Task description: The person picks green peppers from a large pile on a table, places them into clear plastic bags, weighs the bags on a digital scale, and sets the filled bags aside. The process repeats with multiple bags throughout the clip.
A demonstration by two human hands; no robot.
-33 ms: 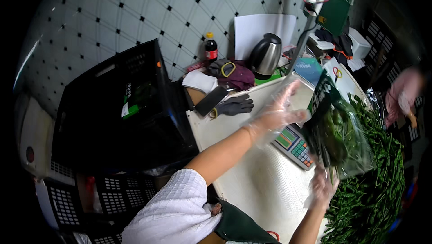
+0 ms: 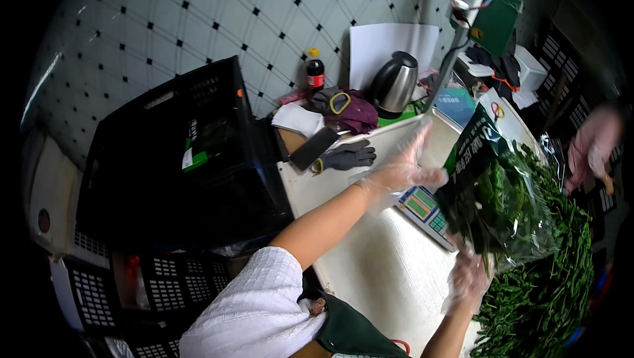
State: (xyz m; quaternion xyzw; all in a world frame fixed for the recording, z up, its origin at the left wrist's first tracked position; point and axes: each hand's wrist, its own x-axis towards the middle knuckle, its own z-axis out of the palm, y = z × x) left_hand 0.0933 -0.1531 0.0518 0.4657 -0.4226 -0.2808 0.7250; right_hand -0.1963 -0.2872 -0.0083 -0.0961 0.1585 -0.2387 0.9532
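A clear and dark green plastic bag (image 2: 512, 199) with green peppers inside hangs tilted over the right side of the table. My right hand (image 2: 470, 280), in a thin clear glove, grips the lower end of the bag. My left hand (image 2: 411, 168), also in a clear glove, is held up beside the bag's left edge. Its fingers are stretched out and its thumb points toward the bag. Below and between the hands is a grey digital scale (image 2: 426, 213), partly hidden by the bag. A large heap of long green peppers (image 2: 541, 305) lies behind and below the bag.
A black crate (image 2: 172, 180) with one bag inside stands at the left. Along the wall are a kettle (image 2: 396, 84), a dark soda bottle (image 2: 315, 73), a phone (image 2: 314, 149) and a grey work glove (image 2: 347, 156). A person in pink (image 2: 592, 143) is at far right.
The bag has turned a little, so more of its printed dark green side shows. My left hand has shifted slightly down and left. My right hand keeps its grip.
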